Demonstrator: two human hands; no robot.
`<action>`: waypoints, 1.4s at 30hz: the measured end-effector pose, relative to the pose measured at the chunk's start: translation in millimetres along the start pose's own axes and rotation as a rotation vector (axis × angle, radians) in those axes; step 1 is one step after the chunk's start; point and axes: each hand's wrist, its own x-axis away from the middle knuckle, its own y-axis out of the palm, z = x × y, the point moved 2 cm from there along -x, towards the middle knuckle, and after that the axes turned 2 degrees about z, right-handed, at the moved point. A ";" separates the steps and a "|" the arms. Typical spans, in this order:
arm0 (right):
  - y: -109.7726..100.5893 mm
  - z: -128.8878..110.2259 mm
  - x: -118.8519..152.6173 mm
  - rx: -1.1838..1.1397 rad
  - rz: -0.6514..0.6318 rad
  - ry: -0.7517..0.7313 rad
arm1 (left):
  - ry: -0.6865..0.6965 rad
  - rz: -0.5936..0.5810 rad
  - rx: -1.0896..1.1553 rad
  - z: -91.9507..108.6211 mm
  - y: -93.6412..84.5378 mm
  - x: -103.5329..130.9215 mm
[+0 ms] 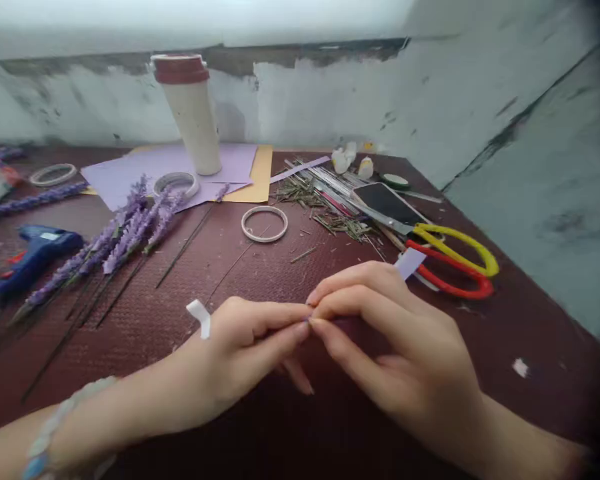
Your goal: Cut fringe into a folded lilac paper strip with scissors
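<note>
My left hand (253,350) and my right hand (395,333) meet fingertip to fingertip above the front of the table. Both are closed in a pinch on a tiny purple bit (308,319), mostly hidden by the fingers. A short white strip (200,319) sticks to the back of my left hand. Past my right hand's knuckles a lilac paper strip (409,263) shows; whether that hand holds it I cannot tell. A thin dark wire (233,267) runs along the table just beyond my left hand.
Purple flower stems (125,233) and a blue glue gun (40,257) lie left. Behind are lilac paper (125,170), a lidded cup (195,127) and a tape roll (265,224). Scissors (455,267) with red and yellow handles rest right, by green clippings (340,227).
</note>
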 end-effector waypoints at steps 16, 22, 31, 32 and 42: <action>-1.2 -1.3 1.5 -0.003 0.003 -0.012 | 0.107 0.031 -0.142 2.2 -1.6 4.4; -1.3 -2.2 -0.1 0.001 0.004 -0.026 | 0.159 0.040 -0.201 1.5 -1.6 5.1; 2.2 -4.6 1.4 -0.020 0.021 -0.031 | 0.284 0.091 -0.332 2.3 -3.6 6.2; 2.1 -4.9 1.7 -0.019 0.022 -0.033 | 0.287 0.093 -0.348 1.5 -3.8 6.2; 4.8 -3.7 8.2 0.053 0.075 0.003 | 0.299 0.171 -0.527 2.0 -3.4 7.7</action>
